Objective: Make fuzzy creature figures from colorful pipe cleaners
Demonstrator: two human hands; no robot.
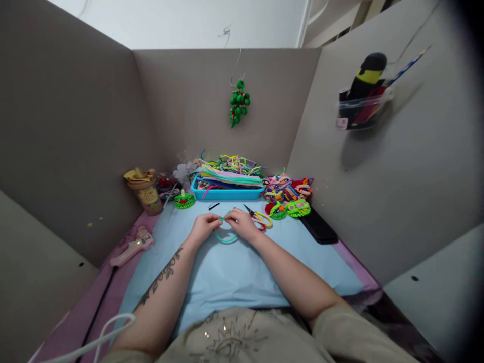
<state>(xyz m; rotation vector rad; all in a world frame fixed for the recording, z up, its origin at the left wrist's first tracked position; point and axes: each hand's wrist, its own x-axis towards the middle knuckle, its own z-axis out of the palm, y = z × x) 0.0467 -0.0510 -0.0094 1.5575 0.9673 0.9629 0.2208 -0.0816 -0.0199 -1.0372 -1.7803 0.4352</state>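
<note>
A teal pipe cleaner (227,241) is bent into a loop, hanging below my fingers over the blue cloth. My left hand (206,226) pinches it from one side, fingers closed. From the other side my right hand (240,223) grips it too, with the fingertips of both hands nearly meeting. Just right of my right hand lies a pair of scissors (260,220) with red and yellow handles. A short black piece (214,206) rests on the cloth beyond my left hand.
A blue tray (227,194) heaped with pipe cleaners stands at the back. Finished fuzzy pieces (298,207) and a black phone (319,227) lie right. At left are a cup (148,194) and a pink glue gun (132,248). Grey partitions (181,101) enclose the table.
</note>
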